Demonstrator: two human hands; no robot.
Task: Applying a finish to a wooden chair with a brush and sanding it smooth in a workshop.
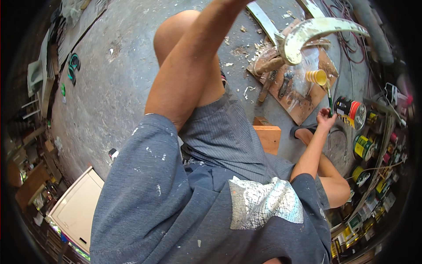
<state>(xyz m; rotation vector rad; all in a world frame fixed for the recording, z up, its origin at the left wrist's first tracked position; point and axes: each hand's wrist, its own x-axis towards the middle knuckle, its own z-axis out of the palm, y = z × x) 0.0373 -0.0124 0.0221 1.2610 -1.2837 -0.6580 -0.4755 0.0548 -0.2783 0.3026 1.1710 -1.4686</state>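
My right hand [326, 118] is closed around the handle of a paintbrush [330, 97]. The brush's far end reaches the side of a ribbed yellow cup [314, 77]; its bristles are hard to make out. My left arm stretches up past the top edge, so that hand is out of sight. Beyond the cup rises a curved wooden piece [323, 28] with worn whitish paint. Under these lies a brown board [301, 108] with clear plastic on it. A wire brush [267, 85] and a dark-handled scraper [285, 85] rest on its left part.
A paint can [349, 111] lies right of my hand, with more cans [364, 146] along the right side. A wooden stool [267, 137] is by my legs. Paint flakes [249, 91] litter the grey floor. Hoses [347, 26] coil at the upper right. A cream cabinet [79, 207] stands lower left.
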